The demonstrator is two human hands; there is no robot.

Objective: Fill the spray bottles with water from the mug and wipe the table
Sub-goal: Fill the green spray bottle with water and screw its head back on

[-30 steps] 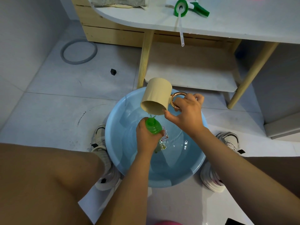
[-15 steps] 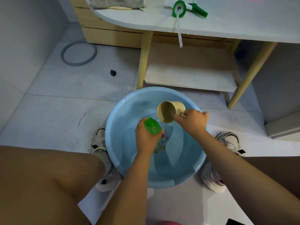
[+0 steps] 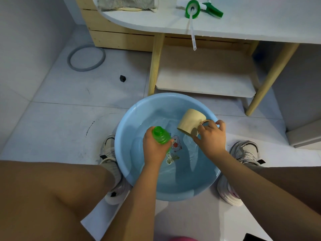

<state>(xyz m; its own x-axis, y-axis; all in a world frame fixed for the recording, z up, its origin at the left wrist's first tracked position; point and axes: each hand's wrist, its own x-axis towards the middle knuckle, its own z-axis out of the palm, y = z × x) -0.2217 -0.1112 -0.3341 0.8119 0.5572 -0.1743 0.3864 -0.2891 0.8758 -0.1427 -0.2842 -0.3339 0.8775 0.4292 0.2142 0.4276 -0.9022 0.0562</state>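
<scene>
A light blue basin (image 3: pixel 121 150) of water stands on the floor between my feet. Over it, my left hand (image 3: pixel 153 150) grips an uncapped green spray bottle (image 3: pixel 160 134), neck up. My right hand (image 3: pixel 211 136) holds a beige mug (image 3: pixel 190 121) by its copper handle, tipped with its mouth down-left at the water on the basin's right side. The bottle's green spray head (image 3: pixel 192 8) lies on the white table (image 3: pixel 243 26), its clear tube hanging over the edge.
A grey cloth (image 3: pixel 126 3) lies on the table's left end. Under the table is a low shelf (image 3: pixel 208 82) between wooden legs. A grey ring (image 3: pixel 86 58) and a small black object (image 3: pixel 122 78) lie on the tiled floor.
The mug was pouring into the bottle's neck a second ago. My right hand has since lowered it to the basin's right side, and the bottle has shifted slightly left.
</scene>
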